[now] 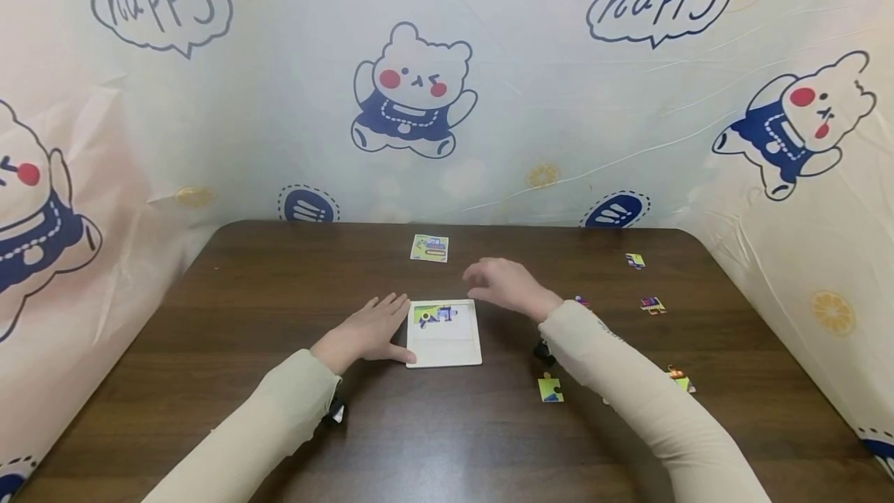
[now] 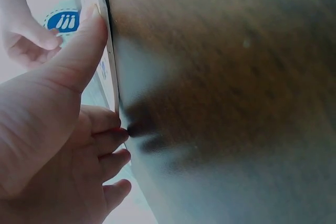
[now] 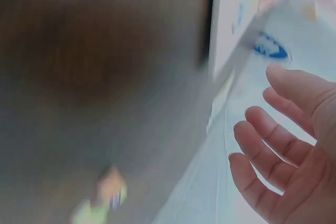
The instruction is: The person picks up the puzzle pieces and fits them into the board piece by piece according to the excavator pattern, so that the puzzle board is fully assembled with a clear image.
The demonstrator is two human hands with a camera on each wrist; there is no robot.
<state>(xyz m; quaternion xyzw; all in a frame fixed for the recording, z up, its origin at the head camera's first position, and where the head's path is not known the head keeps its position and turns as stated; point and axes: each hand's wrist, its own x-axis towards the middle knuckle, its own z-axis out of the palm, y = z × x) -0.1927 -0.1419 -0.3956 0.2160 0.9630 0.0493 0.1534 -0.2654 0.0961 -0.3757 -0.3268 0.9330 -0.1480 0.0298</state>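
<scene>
Right hand hovers empty, fingers parted, at centre; lowering its sleeve could displace jigsaw pieces, lower right.

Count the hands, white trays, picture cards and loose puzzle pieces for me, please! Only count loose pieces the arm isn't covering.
Hands: 2 (left hand, right hand)
White tray: 1
Picture card: 1
Loose puzzle pieces, uncovered: 3 (near piece, middle piece, far piece)
Total: 7
More pieces peek out around the right sleeve, too hidden to count surely.
</scene>
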